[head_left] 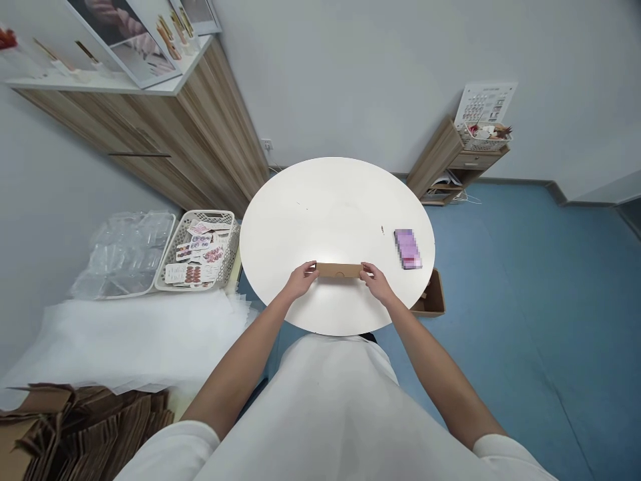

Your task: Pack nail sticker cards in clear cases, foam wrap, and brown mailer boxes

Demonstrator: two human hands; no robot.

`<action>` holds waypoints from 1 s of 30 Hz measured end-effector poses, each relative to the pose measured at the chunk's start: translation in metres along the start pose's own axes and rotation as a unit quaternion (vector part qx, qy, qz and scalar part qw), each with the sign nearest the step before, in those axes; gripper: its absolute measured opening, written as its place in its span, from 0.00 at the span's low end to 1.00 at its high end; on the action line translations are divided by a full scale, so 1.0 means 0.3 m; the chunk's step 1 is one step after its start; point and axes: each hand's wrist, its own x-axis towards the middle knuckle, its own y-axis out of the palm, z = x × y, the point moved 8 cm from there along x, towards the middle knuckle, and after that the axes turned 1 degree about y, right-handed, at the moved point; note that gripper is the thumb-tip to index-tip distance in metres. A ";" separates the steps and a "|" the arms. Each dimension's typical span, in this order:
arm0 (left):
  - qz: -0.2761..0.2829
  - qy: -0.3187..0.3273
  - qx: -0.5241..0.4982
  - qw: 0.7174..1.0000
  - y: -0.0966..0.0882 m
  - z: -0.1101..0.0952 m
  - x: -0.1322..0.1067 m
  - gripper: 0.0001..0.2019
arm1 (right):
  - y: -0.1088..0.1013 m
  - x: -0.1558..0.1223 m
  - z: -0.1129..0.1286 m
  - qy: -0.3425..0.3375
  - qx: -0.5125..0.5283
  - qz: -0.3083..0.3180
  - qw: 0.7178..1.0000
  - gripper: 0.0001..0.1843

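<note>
A narrow brown cardboard box [339,270] is held level between my two hands, over the near part of the round white table [330,207]. My left hand [302,278] grips its left end, thumb and fingers closed around the edge. At the opposite end, my right hand [375,280] has hold of it the same way. A small half-circle mark shows on the box's near side. To the right on the table lies a purple item [408,249], blurred by pixels, perhaps a phone.
Left of the table stand a white basket of printed cards [200,254] and a tray of clear plastic packs [130,247]. White sheets [135,334] and flattened cardboard [95,427] lie nearer. An open brown carton [431,295] sits on the floor at right, beyond it a small cabinet [461,160].
</note>
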 end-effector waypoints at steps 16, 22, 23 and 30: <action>-0.015 0.027 -0.051 0.998 0.144 0.065 -0.126 0.15 | -0.003 -0.134 -0.120 0.001 0.018 -0.087 0.996 0.21; -0.013 -0.040 0.038 0.998 0.188 0.109 -0.121 0.23 | -0.035 -0.162 -0.188 0.071 -0.050 -0.095 0.992 0.25; -0.013 -0.041 0.058 0.997 0.191 0.107 -0.116 0.24 | -0.043 -0.162 -0.190 0.080 -0.066 -0.090 0.990 0.26; -0.024 -0.042 0.116 0.992 0.193 0.059 -0.076 0.25 | -0.079 -0.090 -0.162 0.087 -0.148 -0.055 0.984 0.25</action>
